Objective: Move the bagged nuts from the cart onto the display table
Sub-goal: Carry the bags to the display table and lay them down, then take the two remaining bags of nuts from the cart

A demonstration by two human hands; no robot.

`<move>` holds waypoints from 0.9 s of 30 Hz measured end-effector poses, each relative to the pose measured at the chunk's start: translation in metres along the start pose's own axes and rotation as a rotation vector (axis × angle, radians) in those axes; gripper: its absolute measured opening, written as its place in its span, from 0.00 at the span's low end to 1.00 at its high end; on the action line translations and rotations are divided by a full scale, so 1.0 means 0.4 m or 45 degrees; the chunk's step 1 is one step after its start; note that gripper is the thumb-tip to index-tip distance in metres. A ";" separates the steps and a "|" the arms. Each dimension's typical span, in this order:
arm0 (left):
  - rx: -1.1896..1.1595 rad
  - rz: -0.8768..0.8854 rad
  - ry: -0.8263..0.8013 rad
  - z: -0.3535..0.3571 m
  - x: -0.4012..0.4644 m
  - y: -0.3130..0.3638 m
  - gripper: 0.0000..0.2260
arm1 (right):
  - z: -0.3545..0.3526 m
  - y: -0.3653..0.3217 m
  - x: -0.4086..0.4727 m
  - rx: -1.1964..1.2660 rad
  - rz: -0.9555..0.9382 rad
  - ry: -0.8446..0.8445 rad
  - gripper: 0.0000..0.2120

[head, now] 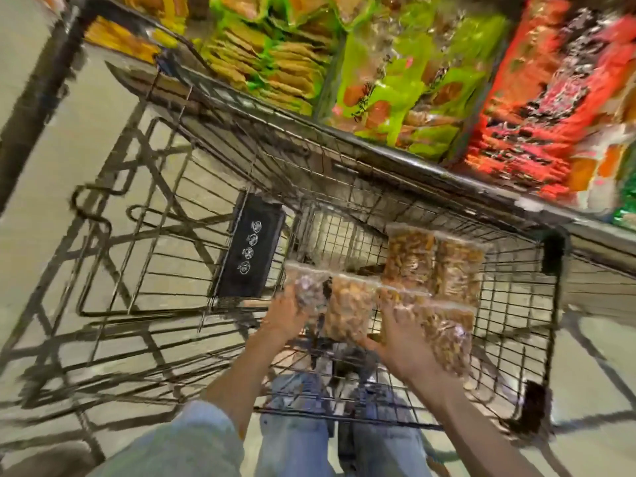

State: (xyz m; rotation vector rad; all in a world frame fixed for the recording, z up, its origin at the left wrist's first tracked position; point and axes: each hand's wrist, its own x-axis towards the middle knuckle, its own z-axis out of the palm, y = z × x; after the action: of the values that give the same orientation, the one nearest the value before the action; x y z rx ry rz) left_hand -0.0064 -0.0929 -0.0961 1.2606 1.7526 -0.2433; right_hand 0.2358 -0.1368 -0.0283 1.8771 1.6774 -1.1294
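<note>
Your left hand [287, 313] grips one bag of nuts [309, 290] and your right hand [401, 333] grips another [444, 335], both low in the cart [344, 160]. Three bags lie between and beyond your grips, so most remains. The surface [430, 56] holds blurred, unreadable packets.

A black flap [248, 249] with four small white round signs hangs on the wire, tilted. The floor [41, 160] is pale and smooth, with dark wire shadows on it. Blue jeans [296, 438] show at the bottom, and a light blue sleeve [196, 438] is beside them. At the top lie piles of green snack bags [406, 80], yellow snack bags [137, 36] and red snack bags [550, 108]. The picture is blurry, so the words on them cannot be read.
</note>
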 end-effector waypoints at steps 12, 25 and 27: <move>-0.068 -0.365 0.160 0.095 0.173 -0.007 0.27 | 0.084 0.009 0.156 0.016 0.112 -0.146 0.41; -0.478 -0.247 0.128 0.028 0.114 -0.065 0.26 | 0.199 -0.015 0.248 0.866 0.414 -0.111 0.41; -0.540 -0.224 0.082 0.024 0.103 -0.078 0.26 | 0.237 -0.019 0.289 0.955 0.535 -0.100 0.42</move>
State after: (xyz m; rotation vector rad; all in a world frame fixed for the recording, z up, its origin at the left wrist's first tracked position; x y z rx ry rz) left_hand -0.0282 -0.0866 -0.1432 0.8182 1.8510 0.0705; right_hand 0.1950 -0.1300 -0.1722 2.4045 0.7765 -1.7487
